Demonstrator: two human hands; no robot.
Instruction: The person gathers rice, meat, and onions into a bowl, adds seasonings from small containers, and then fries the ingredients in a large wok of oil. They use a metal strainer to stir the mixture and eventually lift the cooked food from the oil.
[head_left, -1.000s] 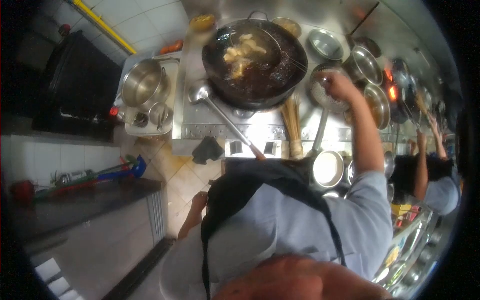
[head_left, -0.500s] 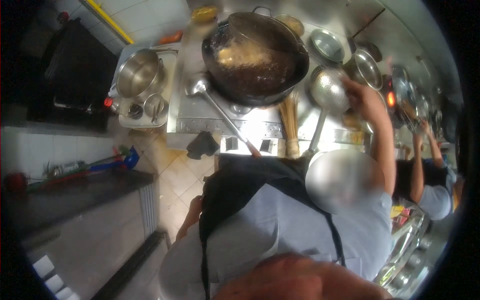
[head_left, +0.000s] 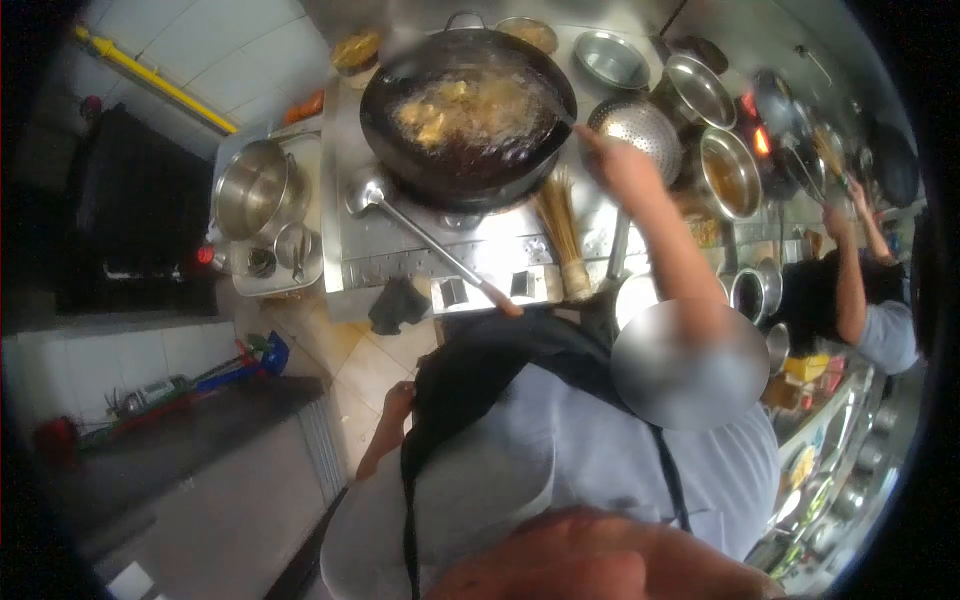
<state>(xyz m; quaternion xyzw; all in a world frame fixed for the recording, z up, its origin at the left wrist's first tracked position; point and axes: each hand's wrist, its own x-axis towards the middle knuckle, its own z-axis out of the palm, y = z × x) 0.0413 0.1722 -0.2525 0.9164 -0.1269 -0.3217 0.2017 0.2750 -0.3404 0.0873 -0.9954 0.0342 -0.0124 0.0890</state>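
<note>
A large dark wok [head_left: 470, 180] stands on the stove with golden-brown pieces of food [head_left: 440, 115] in bubbling oil. My right hand [head_left: 618, 162] reaches to the wok's right rim, fingers closed around a tool with a brownish end; its slim grey part [head_left: 556, 106] runs into the wok, and its head is hidden or blurred. Just beyond that hand lies a perforated skimmer [head_left: 642, 135]. Low at my side, beside the apron, hangs my left hand [head_left: 398, 402]; its fingers are mostly hidden. A ladle [head_left: 420, 232] rests on the stove left of the wok.
A bamboo brush [head_left: 563, 235] stands before the wok. Metal bowls [head_left: 612, 60] and a pan of brownish liquid [head_left: 728, 172] sit to the right. On the left, a tray [head_left: 312, 265] holds a steel pot [head_left: 255, 190]. Another person [head_left: 850, 290] works at far right near a flame.
My right hand has moved left from beside the skimmer to the wok's right rim. The food in the wok shows more clearly. The camera view has shifted slightly.
</note>
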